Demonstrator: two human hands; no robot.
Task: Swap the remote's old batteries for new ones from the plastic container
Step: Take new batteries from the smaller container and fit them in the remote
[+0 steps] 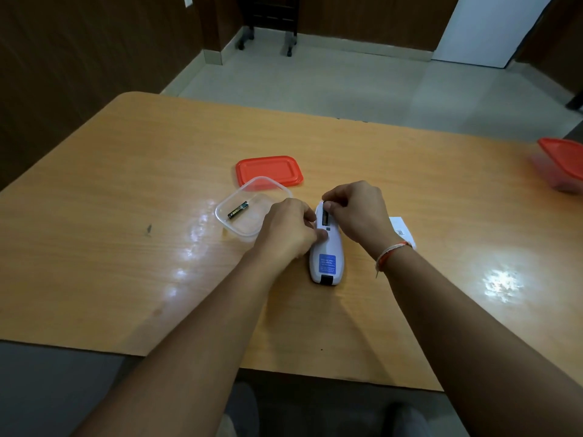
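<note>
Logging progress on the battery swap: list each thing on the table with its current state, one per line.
remote: face down, battery bay open
plastic container: open, one battery inside
battery: lying loose in container
red lid: off, flat behind container
second container: lidded, at right edge
left hand: steadying remote
right hand: fingertips at bay

A glossy orange-brown wooden table (126,190) stands on a pale tiled floor (347,77); a second red-lidded clear plastic box (560,165) sits at its far right edge.
</note>
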